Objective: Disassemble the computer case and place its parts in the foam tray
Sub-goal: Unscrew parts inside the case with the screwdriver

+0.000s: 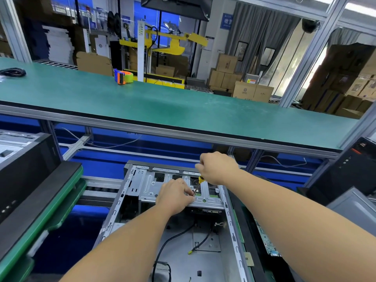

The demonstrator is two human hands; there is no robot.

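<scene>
An open grey metal computer case [230, 226] lies flat in front of me, its side panel off. A silver drive bracket [150, 184] spans its far end. My right hand [218, 167] grips a yellow-and-black screwdriver [200, 181], held tilted with the shaft pointing down at the bracket's front edge. My left hand [175, 195] rests on the bracket, and its fingertips pinch around the screwdriver's tip. Black cables [173, 239] lie loose on the case floor. No foam tray is in view.
A long green workbench [162, 104] runs across behind the case, with an orange tape dispenser [123, 76] and a black cable coil [13, 72] on it. Black computer cases stand at left [26, 165] and right [350, 169]. A circuit board [266, 239] lies right of the case.
</scene>
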